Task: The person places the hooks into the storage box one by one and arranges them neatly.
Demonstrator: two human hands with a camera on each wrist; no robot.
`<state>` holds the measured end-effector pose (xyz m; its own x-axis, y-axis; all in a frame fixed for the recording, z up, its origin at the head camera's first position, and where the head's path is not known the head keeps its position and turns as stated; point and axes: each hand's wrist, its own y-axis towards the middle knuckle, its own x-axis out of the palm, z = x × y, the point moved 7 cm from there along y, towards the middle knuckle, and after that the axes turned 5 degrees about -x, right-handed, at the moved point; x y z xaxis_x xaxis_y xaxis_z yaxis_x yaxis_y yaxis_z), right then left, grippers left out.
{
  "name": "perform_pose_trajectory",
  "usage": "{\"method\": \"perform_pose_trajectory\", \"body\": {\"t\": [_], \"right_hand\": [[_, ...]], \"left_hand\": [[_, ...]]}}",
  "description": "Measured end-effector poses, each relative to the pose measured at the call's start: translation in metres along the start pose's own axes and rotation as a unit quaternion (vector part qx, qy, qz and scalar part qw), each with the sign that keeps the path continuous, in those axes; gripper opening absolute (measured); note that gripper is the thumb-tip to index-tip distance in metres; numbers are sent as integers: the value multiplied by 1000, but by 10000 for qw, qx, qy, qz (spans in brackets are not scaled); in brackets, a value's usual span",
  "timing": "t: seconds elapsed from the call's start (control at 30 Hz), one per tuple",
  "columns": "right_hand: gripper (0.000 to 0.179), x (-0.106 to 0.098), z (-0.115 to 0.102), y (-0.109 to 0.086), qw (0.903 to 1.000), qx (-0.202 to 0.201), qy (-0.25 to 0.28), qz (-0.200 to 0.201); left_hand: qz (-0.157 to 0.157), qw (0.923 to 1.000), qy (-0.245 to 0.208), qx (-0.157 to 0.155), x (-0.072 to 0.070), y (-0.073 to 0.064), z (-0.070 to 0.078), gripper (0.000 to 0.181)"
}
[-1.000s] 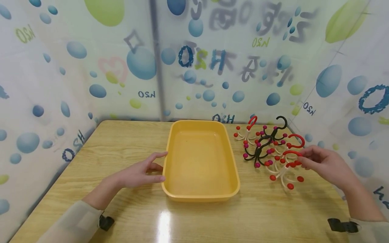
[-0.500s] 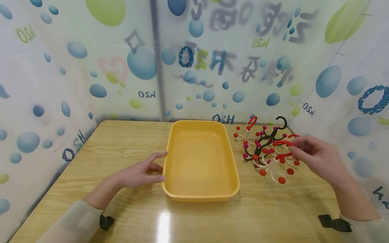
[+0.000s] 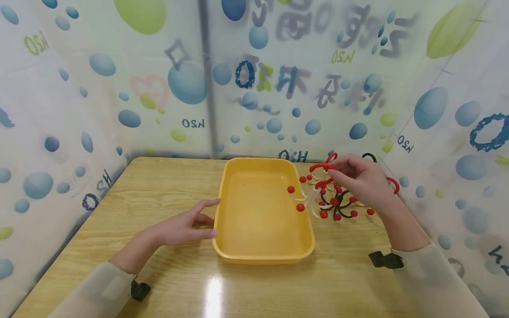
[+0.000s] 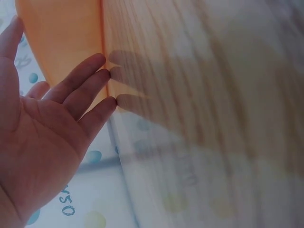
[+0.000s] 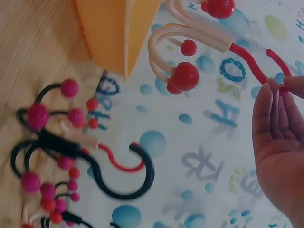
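Note:
My right hand (image 3: 363, 183) pinches the red hook of a multi-arm hook hanger (image 3: 313, 201), which has curved cream arms tipped with red balls. In the head view this hanger overlaps the right rim of a yellow tray (image 3: 263, 257); in the right wrist view its cream stem (image 5: 209, 38) hangs raised beside the tray wall (image 5: 107, 38). The fingers of my left hand (image 3: 179, 227) are spread and touch the tray's left side, as the left wrist view also shows at the palm (image 4: 45, 123). No hanger is visible inside the tray.
Right of the tray lie more hangers: a black one (image 3: 338, 203) with magenta balls, another black hook (image 3: 369, 156) behind, and red-hooked ones (image 3: 393, 184), partly hidden by my right hand. The wooden table (image 3: 175, 274) meets a patterned curtain (image 3: 159, 132) at the back.
My right hand has carried the red-hooked hanger leftward and up from the pile to the tray's right edge. The left hand and tray keep their places.

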<state>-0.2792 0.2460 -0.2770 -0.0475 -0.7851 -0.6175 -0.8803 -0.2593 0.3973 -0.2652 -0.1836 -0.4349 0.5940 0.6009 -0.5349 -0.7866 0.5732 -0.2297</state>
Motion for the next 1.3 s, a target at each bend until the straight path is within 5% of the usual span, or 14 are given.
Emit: {"method": "perform_pose_trajectory", "body": {"t": [0.73,1.3], "right_hand": [[19,130,-9,100,9857,373,-186,-1633],[24,185,5,131,9892,720,270,-1247]], "left_hand": [[49,9997,-37,-231,-2,-1,-3,91],[112,9996,68,-259,-2,0,-4,90]]}}
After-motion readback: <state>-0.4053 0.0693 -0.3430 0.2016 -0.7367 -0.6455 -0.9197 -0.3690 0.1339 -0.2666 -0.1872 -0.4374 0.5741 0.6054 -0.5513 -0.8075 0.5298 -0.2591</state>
